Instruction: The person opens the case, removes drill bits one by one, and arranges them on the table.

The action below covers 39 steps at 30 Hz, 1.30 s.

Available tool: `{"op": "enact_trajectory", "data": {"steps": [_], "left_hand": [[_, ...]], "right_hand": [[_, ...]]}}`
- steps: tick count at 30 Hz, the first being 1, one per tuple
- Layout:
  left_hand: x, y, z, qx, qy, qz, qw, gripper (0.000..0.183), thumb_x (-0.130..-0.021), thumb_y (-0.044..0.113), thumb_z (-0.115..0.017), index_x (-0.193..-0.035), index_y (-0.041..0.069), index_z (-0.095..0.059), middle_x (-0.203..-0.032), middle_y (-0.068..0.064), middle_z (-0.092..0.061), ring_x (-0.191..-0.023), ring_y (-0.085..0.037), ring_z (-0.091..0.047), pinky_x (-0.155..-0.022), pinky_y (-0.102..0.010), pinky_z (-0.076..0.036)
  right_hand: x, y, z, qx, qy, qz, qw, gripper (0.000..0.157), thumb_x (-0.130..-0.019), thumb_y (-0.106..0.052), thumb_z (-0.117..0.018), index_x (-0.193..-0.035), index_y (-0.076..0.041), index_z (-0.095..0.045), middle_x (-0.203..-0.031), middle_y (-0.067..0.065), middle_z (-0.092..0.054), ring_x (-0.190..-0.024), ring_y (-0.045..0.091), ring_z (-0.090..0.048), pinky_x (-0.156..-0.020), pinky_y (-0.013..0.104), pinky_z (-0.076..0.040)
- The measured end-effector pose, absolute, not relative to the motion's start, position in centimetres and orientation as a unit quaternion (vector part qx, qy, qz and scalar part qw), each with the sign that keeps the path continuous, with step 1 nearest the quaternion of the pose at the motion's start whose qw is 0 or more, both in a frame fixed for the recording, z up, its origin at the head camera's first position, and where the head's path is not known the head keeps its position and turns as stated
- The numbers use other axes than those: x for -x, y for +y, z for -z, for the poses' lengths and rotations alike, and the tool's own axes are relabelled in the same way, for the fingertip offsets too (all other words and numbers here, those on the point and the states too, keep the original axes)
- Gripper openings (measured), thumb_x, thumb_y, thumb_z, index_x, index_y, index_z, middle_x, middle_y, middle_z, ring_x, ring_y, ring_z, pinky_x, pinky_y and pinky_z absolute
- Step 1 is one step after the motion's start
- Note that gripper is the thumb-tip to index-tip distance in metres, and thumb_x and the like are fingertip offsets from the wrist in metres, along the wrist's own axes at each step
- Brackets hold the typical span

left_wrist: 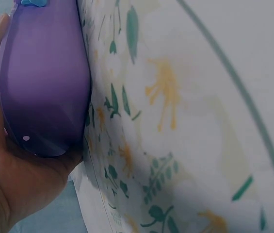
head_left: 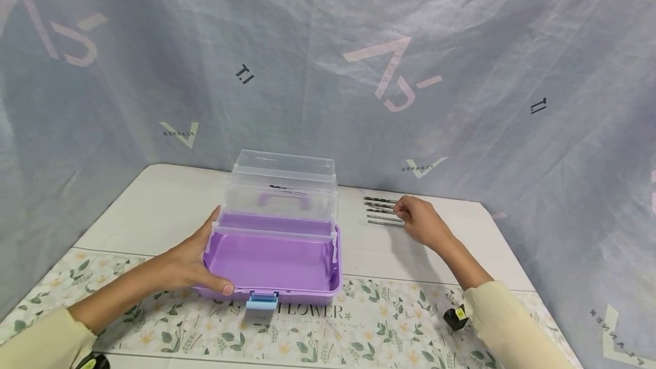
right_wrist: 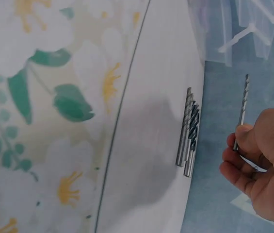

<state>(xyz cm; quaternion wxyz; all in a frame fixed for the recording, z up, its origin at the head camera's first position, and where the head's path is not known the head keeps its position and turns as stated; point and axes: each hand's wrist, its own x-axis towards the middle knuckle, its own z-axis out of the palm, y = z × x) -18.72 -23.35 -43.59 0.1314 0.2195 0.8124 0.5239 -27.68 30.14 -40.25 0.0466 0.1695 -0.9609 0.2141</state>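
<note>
A purple toolbox (head_left: pixel 277 259) with a light blue latch (head_left: pixel 262 300) stands with its clear trays (head_left: pixel 279 204) raised at the back. My left hand (head_left: pixel 187 261) grips its left end, thumb at the front corner; the left wrist view shows the palm against the purple wall (left_wrist: pixel 47 77). Over the table to the right, my right hand (head_left: pixel 422 224) pinches a metal drill bit (right_wrist: pixel 245 99) between thumb and fingers, raised off the surface. Several drill bits (right_wrist: pixel 189 131) lie side by side beneath and beside that hand. Another drill bit (head_left: pixel 287 189) shows at the clear trays.
The white table (head_left: pixel 169 198) carries a floral cloth strip (head_left: pixel 389 323) along its front part. A grey printed curtain (head_left: pixel 307 73) hangs right behind the table and along its sides. The toolbox stands left of the loose bits.
</note>
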Motion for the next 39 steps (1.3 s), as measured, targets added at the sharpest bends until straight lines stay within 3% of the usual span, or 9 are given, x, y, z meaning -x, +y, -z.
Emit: {"op": "enact_trajectory", "data": {"steps": [21, 27, 39], "left_hand": [[18.6, -23.2, 43.5, -0.214, 0.816, -0.521, 0.132, 0.167, -0.069, 0.017, -0.108, -0.181, 0.034, 0.016, -0.162, -0.031, -0.047, -0.122, -0.034, -0.070, -0.102, -0.053, -0.057], [18.5, -23.2, 43.5, -0.221, 0.809, -0.529, 0.131, 0.165, -0.070, 0.015, -0.107, -0.181, 0.032, 0.014, -0.160, -0.031, -0.047, -0.124, -0.038, -0.069, -0.101, -0.054, -0.059], [18.4, -23.3, 43.3, -0.213, 0.819, -0.516, 0.130, 0.168, -0.070, 0.019, -0.109, -0.181, 0.030, 0.017, -0.163, -0.031, -0.046, -0.125, -0.035, -0.069, -0.103, -0.052, -0.057]], "right_hand": [[27.1, 31.2, 42.8, -0.190, -0.966, -0.175, 0.027, 0.016, -0.106, 0.009, -0.065, -0.107, -0.003, -0.076, -0.099, 0.011, -0.072, -0.085, 0.018, -0.060, -0.077, 0.040, -0.054], [27.1, 31.2, 43.1, -0.195, -0.966, -0.168, 0.020, 0.016, -0.105, 0.009, -0.067, -0.106, -0.002, -0.078, -0.098, 0.012, -0.074, -0.085, 0.019, -0.063, -0.078, 0.042, -0.056], [27.2, 31.2, 43.3, -0.199, -0.966, -0.167, 0.017, 0.012, -0.104, 0.006, -0.071, -0.106, 0.000, -0.081, -0.099, 0.013, -0.078, -0.089, 0.024, -0.072, -0.084, 0.046, -0.064]]}}
